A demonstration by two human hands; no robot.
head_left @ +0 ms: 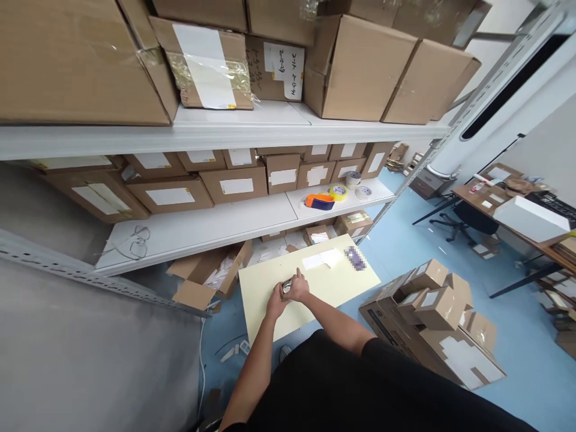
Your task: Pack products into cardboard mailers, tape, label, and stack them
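Note:
Over the pale yellow tabletop (pixel 310 300), both my hands are closed around a small round object (pixel 287 288) with a light, shiny middle; its exact kind is too small to make out. My left hand (pixel 275 302) grips it from the left and below. My right hand (pixel 299 287) wraps it from the right, its index finger pointing up and away from me. Beyond my hands lies a flat white sheet of paper (pixel 317 259) with an uneven edge. A purple item (pixel 355 258), blurred by pixels, lies at the table's far right.
Shelves with cardboard boxes (pixel 238 185) stand ahead. An orange and blue tape dispenser (pixel 320 201) and a yellow tape roll (pixel 338 192) sit on the middle shelf. At left is an open carton (pixel 198 273); stacked boxes (pixel 436 306) stand at right.

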